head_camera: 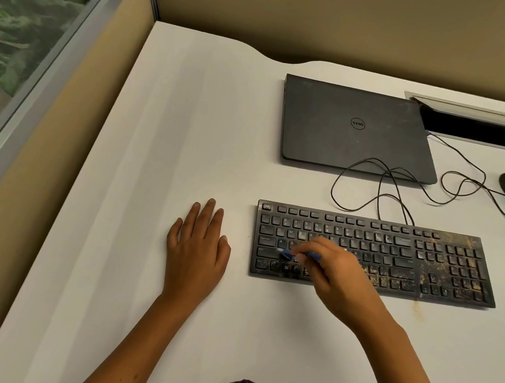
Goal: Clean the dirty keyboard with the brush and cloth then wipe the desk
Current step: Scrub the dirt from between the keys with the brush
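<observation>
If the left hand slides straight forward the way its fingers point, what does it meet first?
The way looks free: the left hand lies flat on the desk, left of the keyboard, with only bare desk ahead.

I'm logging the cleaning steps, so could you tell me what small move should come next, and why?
Probably sweep the brush rightward along the keyboard: the right hand holds it over the left keys, while brown grit lies thickest on the right.
</observation>
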### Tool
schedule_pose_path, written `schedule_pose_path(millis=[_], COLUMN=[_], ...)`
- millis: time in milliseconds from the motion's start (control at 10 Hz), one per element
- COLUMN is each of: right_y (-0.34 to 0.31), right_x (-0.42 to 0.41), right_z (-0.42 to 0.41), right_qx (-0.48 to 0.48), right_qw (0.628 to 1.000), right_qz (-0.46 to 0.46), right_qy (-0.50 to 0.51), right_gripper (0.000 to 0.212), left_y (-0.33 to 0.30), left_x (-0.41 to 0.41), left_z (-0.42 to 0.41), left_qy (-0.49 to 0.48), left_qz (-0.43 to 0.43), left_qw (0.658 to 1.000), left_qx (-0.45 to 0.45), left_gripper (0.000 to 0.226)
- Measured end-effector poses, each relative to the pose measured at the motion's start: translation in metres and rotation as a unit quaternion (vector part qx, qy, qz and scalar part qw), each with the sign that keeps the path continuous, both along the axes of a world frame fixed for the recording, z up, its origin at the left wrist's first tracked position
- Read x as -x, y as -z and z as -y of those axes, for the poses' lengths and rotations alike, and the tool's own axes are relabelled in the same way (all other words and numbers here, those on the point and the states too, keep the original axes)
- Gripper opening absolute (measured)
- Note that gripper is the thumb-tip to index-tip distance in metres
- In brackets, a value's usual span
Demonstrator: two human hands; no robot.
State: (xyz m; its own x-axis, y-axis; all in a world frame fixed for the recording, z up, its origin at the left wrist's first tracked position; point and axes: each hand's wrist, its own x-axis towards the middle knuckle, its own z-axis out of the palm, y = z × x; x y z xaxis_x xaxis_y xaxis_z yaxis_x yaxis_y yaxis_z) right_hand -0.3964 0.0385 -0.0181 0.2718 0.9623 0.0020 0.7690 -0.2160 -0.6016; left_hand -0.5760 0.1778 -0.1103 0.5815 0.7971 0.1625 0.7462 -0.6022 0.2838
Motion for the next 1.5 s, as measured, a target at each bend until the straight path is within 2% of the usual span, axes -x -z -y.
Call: schedule_pose_path(millis=[100, 200, 300, 400, 600, 800, 1000, 1100, 1200, 1300, 1400, 1500], right_y=[-0.005, -0.006, 0.0, 0.007, 0.005, 0.0, 0.001, 0.003, 0.001, 0.001, 0.002, 0.0], right_x=[-0.001, 0.007, 0.018, 0.027, 0.027, 0.021, 0.023, 0.025, 0.019, 0.021, 0.023, 0.019], right_z=[0.001, 0.002, -0.001, -0.004, -0.014, -0.018, -0.02, -0.018, -0.013, -0.01, -0.01, -0.01], right_qx=[-0.029, -0.065, -0.047, 0.014, -0.013, 0.055, 0.02, 0.051, 0.012, -0.02, 0.05, 0.052], right_qw=[0.997, 0.98, 0.98, 0.985, 0.97, 0.974, 0.978, 0.977, 0.965, 0.964, 0.97, 0.967], right_qz=[-0.01, -0.07, -0.074, -0.054, -0.087, -0.083, -0.084, -0.088, -0.11, -0.11, -0.115, -0.116], right_qy=[0.066, 0.177, 0.177, 0.162, 0.226, 0.201, 0.192, 0.187, 0.238, 0.24, 0.207, 0.222], right_gripper=[0.021, 0.017, 0.021, 0.03, 0.032, 0.034, 0.034, 0.034, 0.033, 0.029, 0.03, 0.032], left_y=[0.0, 0.001, 0.001, 0.001, 0.001, 0.001, 0.002, 0.002, 0.002, 0.001, 0.001, 0.001], left_x=[0.0, 0.0, 0.0, 0.0, 0.0, 0.0, 0.0, 0.0, 0.0, 0.0, 0.0, -0.001], left_z=[0.0, -0.001, 0.0, -0.001, -0.001, -0.001, -0.001, -0.001, 0.0, -0.001, -0.001, -0.001], left_qy=[-0.001, 0.001, 0.0, 0.001, 0.001, 0.002, 0.001, 0.002, 0.001, -0.001, 0.001, 0.0], left_qz=[0.0, 0.001, 0.002, 0.003, 0.008, 0.008, 0.009, 0.008, 0.006, 0.005, 0.005, 0.005], left_qw=[1.0, 1.0, 1.0, 1.0, 1.0, 1.0, 1.0, 1.0, 1.0, 1.0, 1.0, 1.0], left_qx=[0.001, 0.002, 0.003, 0.005, 0.004, 0.002, 0.001, 0.001, 0.003, 0.002, 0.002, 0.003], left_gripper=[0.052, 0.052, 0.052, 0.052, 0.051, 0.051, 0.051, 0.052, 0.052, 0.052, 0.052, 0.052])
